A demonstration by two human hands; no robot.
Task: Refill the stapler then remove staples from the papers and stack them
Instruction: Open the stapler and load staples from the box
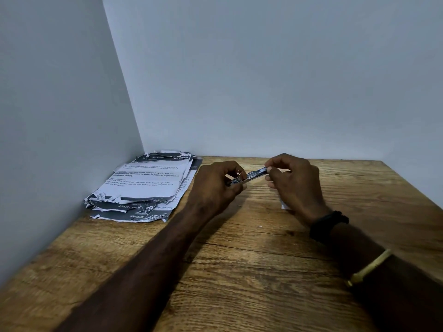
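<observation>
A small silver metal stapler (pixel 254 175) is held just above the wooden table (pixel 239 259), tilted up to the right. My left hand (pixel 215 185) grips its lower left end. My right hand (pixel 292 180) pinches its upper right end with thumb and fingertips. A stack of printed papers (pixel 146 183) with torn, ragged edges lies in the back left corner, apart from both hands. A small white object (pixel 284 206) shows under my right hand, mostly hidden.
Grey walls (pixel 263 80) close the table at the back and on the left. A tiny light speck (pixel 259 226) lies on the wood near my right wrist. My right forearm wears a black band and a gold bangle.
</observation>
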